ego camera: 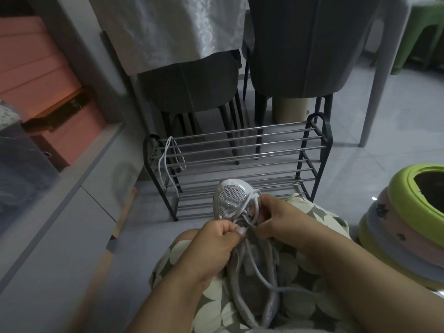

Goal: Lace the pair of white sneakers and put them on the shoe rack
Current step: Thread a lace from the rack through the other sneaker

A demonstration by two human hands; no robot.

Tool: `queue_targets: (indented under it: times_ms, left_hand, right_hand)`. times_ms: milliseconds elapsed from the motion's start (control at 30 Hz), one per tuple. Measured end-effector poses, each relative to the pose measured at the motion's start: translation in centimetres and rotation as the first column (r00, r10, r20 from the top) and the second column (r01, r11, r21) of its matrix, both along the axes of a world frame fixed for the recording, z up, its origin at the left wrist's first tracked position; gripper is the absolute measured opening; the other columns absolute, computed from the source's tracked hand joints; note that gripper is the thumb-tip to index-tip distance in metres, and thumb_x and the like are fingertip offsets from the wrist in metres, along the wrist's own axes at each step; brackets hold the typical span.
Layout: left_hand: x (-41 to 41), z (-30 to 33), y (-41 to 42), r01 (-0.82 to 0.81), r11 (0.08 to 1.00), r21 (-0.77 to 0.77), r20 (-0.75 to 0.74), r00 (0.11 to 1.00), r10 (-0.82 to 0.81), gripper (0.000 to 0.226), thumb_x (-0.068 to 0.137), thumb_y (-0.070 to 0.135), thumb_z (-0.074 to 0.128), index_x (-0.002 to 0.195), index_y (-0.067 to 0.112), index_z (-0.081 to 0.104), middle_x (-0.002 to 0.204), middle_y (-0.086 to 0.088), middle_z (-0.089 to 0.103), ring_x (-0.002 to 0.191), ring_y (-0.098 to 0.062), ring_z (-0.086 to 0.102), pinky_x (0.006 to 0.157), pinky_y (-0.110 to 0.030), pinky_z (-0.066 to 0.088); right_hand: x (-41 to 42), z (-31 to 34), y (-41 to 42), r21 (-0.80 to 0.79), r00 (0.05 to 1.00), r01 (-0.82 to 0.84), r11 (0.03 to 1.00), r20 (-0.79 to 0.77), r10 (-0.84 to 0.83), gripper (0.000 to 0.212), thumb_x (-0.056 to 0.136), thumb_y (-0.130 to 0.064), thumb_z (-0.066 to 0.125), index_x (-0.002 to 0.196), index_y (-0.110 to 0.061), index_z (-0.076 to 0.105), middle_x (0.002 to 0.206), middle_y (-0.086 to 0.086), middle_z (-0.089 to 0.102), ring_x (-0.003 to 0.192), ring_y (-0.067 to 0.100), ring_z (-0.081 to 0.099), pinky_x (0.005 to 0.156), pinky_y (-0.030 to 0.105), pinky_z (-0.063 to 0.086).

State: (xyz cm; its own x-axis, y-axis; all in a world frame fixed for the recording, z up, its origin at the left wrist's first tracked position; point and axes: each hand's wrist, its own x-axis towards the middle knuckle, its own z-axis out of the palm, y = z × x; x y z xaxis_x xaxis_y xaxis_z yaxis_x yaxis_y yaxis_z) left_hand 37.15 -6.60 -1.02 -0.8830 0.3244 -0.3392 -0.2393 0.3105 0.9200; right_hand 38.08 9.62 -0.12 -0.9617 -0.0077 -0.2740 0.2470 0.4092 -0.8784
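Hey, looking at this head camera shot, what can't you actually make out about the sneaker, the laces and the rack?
- Sneaker eyelets, head view: both hands cover them, so how far lacing has got is unclear.
- Left hand and right hand fingertips: curled over the lace, so the exact pinch is hidden.
- Second sneaker: cannot be told apart in the lap.
- Spare lace on the rack: its lower end is too small to follow.
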Motion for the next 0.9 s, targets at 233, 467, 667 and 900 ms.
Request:
queue_targets:
  times_ms: [233, 467, 667, 900]
  left_hand:
    - [-0.6, -1.1, 0.6, 0.029, 0.972, -0.234, -0.263, 0.961, -0.091, 0.019, 0.091, 0.027, 0.063, 0.077, 0.014, 0.065, 0.037, 0.013, 0.042, 0.035, 0.0, 0.034, 0.042, -0.016, 0.028]
    - [-0.6, -1.2, -0.2, 0.006, 0.994, -0.11, -0.192, 0.981, -0.027, 0.016, 0.088, 0.014, 0.065, 0.072, 0.011, 0.066, 0.057, 0.003, 0.054, 0.055, -0.011, 0.047, 0.061, -0.025, 0.04]
    - [-1.0, 3.5, -5.5, -0.041, 0.968, 0.247, -0.068, 0.996, 0.059, 0.016, 0.074, 0.001, 0.063, 0.059, 0.006, 0.063, 0.043, -0.003, 0.039, 0.031, -0.004, 0.023, 0.034, -0.013, 0.016]
    - [-1.8, 3.5, -8.6, -0.143, 0.895, -0.422, -0.39, 0.92, -0.037, 0.017, 0.08, 0.024, 0.059, 0.065, 0.017, 0.061, 0.062, 0.002, 0.052, 0.054, -0.015, 0.044, 0.055, -0.028, 0.035]
  right_hand:
    - [-0.1, -0.4, 0.6, -0.07, 1.0, 0.007, 0.998, -0.006, -0.007, 0.032, 0.07, 0.009, 0.065, 0.099, 0.001, 0.058, 0.076, 0.007, 0.058, 0.068, 0.017, 0.054, 0.061, 0.027, 0.045]
    - [-0.2, -0.6, 0.9, -0.088, 0.999, -0.013, 0.996, 0.032, 0.016, 0.031, 0.07, 0.007, 0.068, 0.099, 0.0, 0.058, 0.072, 0.002, 0.055, 0.064, 0.015, 0.052, 0.06, 0.027, 0.045]
    - [-0.1, -0.3, 0.8, -0.054, 0.998, 0.018, 0.998, 0.055, -0.015, 0.042, 0.059, -0.005, 0.07, 0.097, 0.003, 0.054, 0.072, 0.004, 0.05, 0.065, 0.018, 0.049, 0.061, 0.032, 0.041]
    - [0.0, -0.4, 0.5, -0.052, 0.999, 0.016, 0.999, 0.048, -0.014, 0.04, 0.066, 0.001, 0.07, 0.103, 0.002, 0.054, 0.079, 0.008, 0.051, 0.07, 0.02, 0.051, 0.066, 0.035, 0.044]
